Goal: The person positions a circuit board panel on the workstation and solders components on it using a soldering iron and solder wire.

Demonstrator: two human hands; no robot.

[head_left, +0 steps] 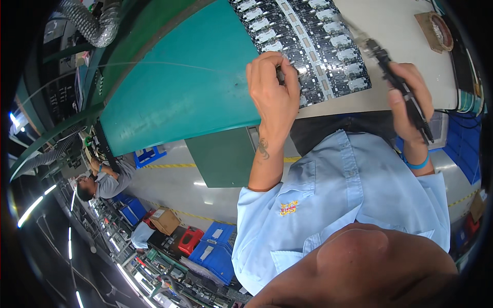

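Note:
A panel of black circuit boards [336, 64] with silvery parts and a pale strip down its middle lies at the table's far edge. My left hand [275, 84] is at the panel's left edge, its fingers curled closed. Something small and dark shows between thumb and fingers, too hidden to name. My right hand [411, 100], with a blue band at the wrist, grips a long slim black tool [398, 82] to the right of the panel. The tool points up and left, and its tip is smeared by motion, so its kind is unclear.
A green mat [179, 97] covers the table's left part; the pale tabletop [405, 41] runs right. A tape roll [440, 32] stands at the far right. Blue crates [213, 246] and a seated co-worker [110, 179] are off to the left. A silvery duct [97, 25] hangs upper left.

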